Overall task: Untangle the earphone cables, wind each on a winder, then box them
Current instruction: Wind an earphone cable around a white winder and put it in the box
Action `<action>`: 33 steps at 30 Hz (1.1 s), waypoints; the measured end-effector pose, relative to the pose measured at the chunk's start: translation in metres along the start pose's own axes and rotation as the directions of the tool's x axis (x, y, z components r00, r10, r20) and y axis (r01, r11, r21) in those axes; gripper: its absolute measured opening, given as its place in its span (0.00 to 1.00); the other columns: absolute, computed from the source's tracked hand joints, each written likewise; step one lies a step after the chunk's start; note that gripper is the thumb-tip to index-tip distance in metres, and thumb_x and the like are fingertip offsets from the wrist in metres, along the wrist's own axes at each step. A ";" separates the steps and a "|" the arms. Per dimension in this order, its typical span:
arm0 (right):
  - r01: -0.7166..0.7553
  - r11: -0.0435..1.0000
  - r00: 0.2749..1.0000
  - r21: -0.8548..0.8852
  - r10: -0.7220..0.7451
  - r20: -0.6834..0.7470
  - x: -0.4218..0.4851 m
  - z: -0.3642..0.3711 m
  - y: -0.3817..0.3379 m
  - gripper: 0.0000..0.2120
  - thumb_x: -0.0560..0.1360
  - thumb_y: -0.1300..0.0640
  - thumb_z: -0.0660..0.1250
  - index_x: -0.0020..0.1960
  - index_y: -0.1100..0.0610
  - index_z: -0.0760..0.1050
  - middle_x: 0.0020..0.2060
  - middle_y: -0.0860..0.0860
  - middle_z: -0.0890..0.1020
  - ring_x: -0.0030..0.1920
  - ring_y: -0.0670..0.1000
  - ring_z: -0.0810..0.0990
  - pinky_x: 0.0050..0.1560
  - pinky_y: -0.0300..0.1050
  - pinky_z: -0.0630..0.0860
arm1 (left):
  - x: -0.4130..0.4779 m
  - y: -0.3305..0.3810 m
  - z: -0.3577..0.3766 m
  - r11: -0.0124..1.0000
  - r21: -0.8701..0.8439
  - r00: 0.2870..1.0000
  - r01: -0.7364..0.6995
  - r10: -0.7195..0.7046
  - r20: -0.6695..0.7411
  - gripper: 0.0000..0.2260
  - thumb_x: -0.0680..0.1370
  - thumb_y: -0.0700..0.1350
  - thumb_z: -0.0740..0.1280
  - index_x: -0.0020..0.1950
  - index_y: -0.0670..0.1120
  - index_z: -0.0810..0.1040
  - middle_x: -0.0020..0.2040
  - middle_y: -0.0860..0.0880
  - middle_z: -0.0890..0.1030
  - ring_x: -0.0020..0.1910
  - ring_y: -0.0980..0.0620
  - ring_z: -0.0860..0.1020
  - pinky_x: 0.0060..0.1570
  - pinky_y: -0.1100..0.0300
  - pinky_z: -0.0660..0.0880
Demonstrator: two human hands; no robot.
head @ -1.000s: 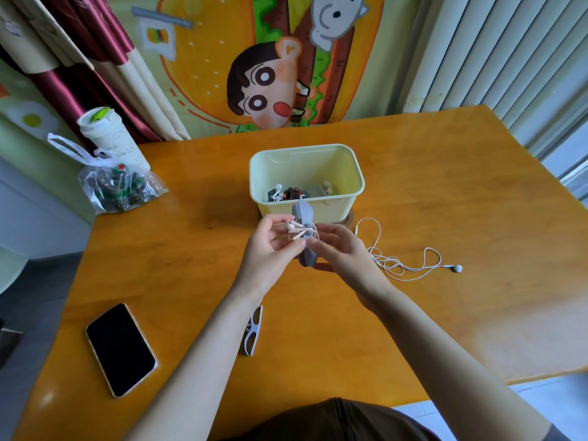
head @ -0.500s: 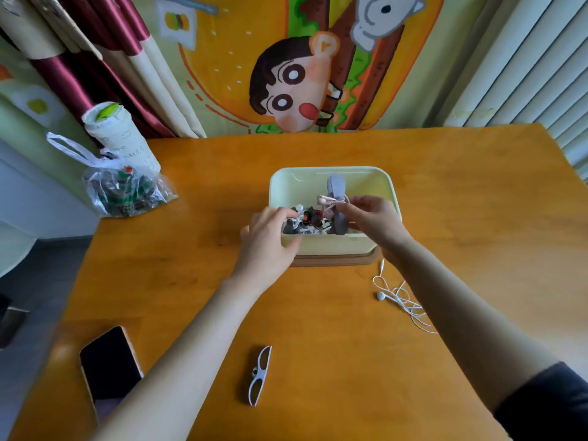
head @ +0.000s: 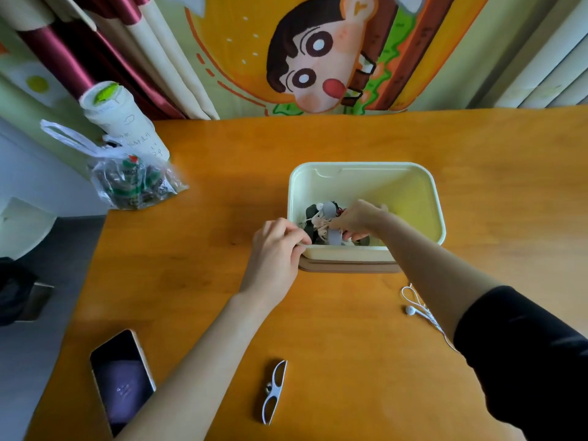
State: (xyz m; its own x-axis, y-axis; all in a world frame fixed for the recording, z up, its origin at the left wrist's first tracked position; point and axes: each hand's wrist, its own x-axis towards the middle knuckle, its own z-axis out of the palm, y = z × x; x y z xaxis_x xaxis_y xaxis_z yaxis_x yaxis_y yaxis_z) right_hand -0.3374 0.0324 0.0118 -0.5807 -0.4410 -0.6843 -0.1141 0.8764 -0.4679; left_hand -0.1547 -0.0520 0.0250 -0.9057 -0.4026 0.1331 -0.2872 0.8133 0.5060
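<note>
My right hand pinches the grey winder, lying up-down in frame, inside the box; left hand curls at its rim (grip unclear).

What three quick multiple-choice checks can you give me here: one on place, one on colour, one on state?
1. What colour is the wound winder that the right hand holds in the box?
A grey; B red; C green.
2. Where is the empty winder?
A in the box; B on the table, between the forearms; C on the phone.
3. How is the earphone by the right forearm?
A wound up; B loose on the table; C boxed.

Answers: 1 A, its body shows grey under the white cable. 2 B, it lies bare near the table's front edge. 3 B, its cable trails unwound.
</note>
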 end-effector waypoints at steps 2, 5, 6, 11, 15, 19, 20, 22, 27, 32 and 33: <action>0.012 0.996 0.999 -0.088 -0.009 0.035 0.000 0.004 -0.004 0.12 0.74 0.54 0.66 0.43 0.63 0.79 0.31 0.54 0.78 0.30 0.50 0.74 0.35 0.38 0.72 | 0.001 0.000 0.001 1.000 -0.008 1.000 0.008 -0.008 0.003 0.06 0.74 0.36 0.70 0.47 0.45 0.82 0.48 0.48 0.77 0.51 0.47 0.73 0.54 0.52 0.70; 0.019 0.990 1.000 -0.141 -0.019 0.003 0.003 0.009 -0.006 0.15 0.73 0.57 0.65 0.30 0.58 0.69 0.16 0.49 0.71 0.23 0.48 0.70 0.27 0.36 0.68 | 0.002 0.000 0.001 1.000 -0.013 1.000 0.013 -0.013 0.011 0.06 0.74 0.36 0.70 0.47 0.44 0.82 0.48 0.48 0.77 0.52 0.47 0.73 0.54 0.53 0.70; 0.023 0.989 1.000 -0.149 -0.025 -0.006 0.004 0.010 -0.006 0.16 0.74 0.57 0.65 0.29 0.58 0.68 0.15 0.47 0.71 0.23 0.47 0.71 0.27 0.35 0.69 | 0.002 -0.001 0.001 1.000 -0.013 1.000 0.011 -0.011 0.011 0.05 0.74 0.36 0.70 0.47 0.44 0.82 0.48 0.48 0.77 0.52 0.47 0.73 0.54 0.53 0.70; 0.096 0.966 0.994 -0.240 -0.107 -0.031 0.005 0.011 -0.004 0.18 0.73 0.54 0.67 0.28 0.59 0.67 0.17 0.47 0.73 0.25 0.46 0.70 0.27 0.36 0.68 | 0.002 -0.001 0.002 1.000 0.010 1.000 -0.014 0.014 0.000 0.06 0.74 0.35 0.70 0.47 0.44 0.82 0.47 0.48 0.78 0.51 0.47 0.73 0.54 0.52 0.70; 0.125 0.946 0.985 -0.301 -0.155 -0.077 -0.001 0.010 -0.002 0.20 0.73 0.51 0.69 0.29 0.57 0.64 0.25 0.51 0.70 0.26 0.49 0.67 0.26 0.41 0.63 | 0.002 0.000 0.001 0.996 0.060 0.998 -0.064 0.065 -0.011 0.06 0.73 0.34 0.71 0.47 0.44 0.82 0.45 0.48 0.78 0.49 0.46 0.74 0.52 0.50 0.72; 0.152 0.929 0.936 -0.337 -0.245 -0.253 -0.021 0.008 -0.003 0.10 0.76 0.56 0.63 0.37 0.57 0.70 0.31 0.51 0.73 0.34 0.55 0.73 0.32 0.42 0.66 | 0.002 0.000 -0.003 0.988 0.127 0.996 -0.086 0.087 0.000 0.07 0.73 0.35 0.71 0.48 0.44 0.82 0.47 0.47 0.78 0.50 0.44 0.75 0.52 0.48 0.72; 0.205 0.931 0.893 -0.300 -0.304 -0.333 -0.030 0.008 -0.001 0.05 0.76 0.56 0.62 0.45 0.57 0.73 0.37 0.51 0.76 0.39 0.55 0.75 0.35 0.44 0.69 | 0.001 0.001 -0.003 0.984 0.152 0.995 -0.096 0.099 -0.010 0.08 0.72 0.35 0.72 0.49 0.44 0.82 0.47 0.46 0.78 0.50 0.43 0.75 0.52 0.48 0.72; 0.372 0.904 0.751 -0.210 -0.426 -0.505 -0.053 0.012 0.011 0.09 0.77 0.56 0.62 0.55 0.57 0.74 0.46 0.49 0.77 0.43 0.51 0.76 0.38 0.44 0.72 | -0.002 0.006 -0.004 0.975 0.181 0.989 -0.127 0.137 -0.049 0.11 0.71 0.36 0.72 0.52 0.44 0.80 0.47 0.46 0.78 0.48 0.44 0.76 0.50 0.49 0.73; 0.529 0.802 0.558 -0.277 -0.574 -0.599 -0.109 0.046 0.080 0.02 0.75 0.58 0.67 0.47 0.55 0.75 0.38 0.41 0.73 0.33 0.43 0.70 0.28 0.39 0.67 | -0.037 0.014 0.009 0.967 0.165 0.978 -0.193 0.203 -0.042 0.10 0.73 0.40 0.69 0.54 0.44 0.79 0.47 0.47 0.80 0.46 0.47 0.77 0.47 0.52 0.74; 0.218 0.920 0.831 -0.326 -0.350 -0.432 -0.104 0.070 0.171 0.12 0.75 0.59 0.66 0.58 0.58 0.75 0.52 0.53 0.77 0.51 0.57 0.76 0.48 0.48 0.73 | -0.076 0.008 0.040 0.964 0.250 0.926 -0.092 -0.009 0.378 0.14 0.81 0.43 0.58 0.67 0.49 0.68 0.62 0.49 0.71 0.62 0.49 0.68 0.65 0.53 0.62; 0.114 0.932 0.865 -0.344 -0.264 -0.427 -0.101 0.069 0.184 0.16 0.74 0.60 0.66 0.62 0.59 0.72 0.56 0.57 0.75 0.55 0.60 0.74 0.53 0.51 0.72 | -0.082 0.006 0.046 0.954 0.286 0.904 -0.094 -0.039 0.426 0.15 0.81 0.43 0.57 0.68 0.49 0.66 0.63 0.49 0.69 0.63 0.48 0.66 0.66 0.53 0.60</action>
State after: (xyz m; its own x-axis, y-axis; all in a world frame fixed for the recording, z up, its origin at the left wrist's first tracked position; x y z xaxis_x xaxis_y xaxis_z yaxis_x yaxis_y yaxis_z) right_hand -0.2443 0.2248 -0.0436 -0.8166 -0.5296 -0.2294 -0.4500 0.8331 -0.3217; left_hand -0.0960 0.0052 -0.0226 -0.9403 -0.2166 -0.2624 -0.2782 0.9335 0.2262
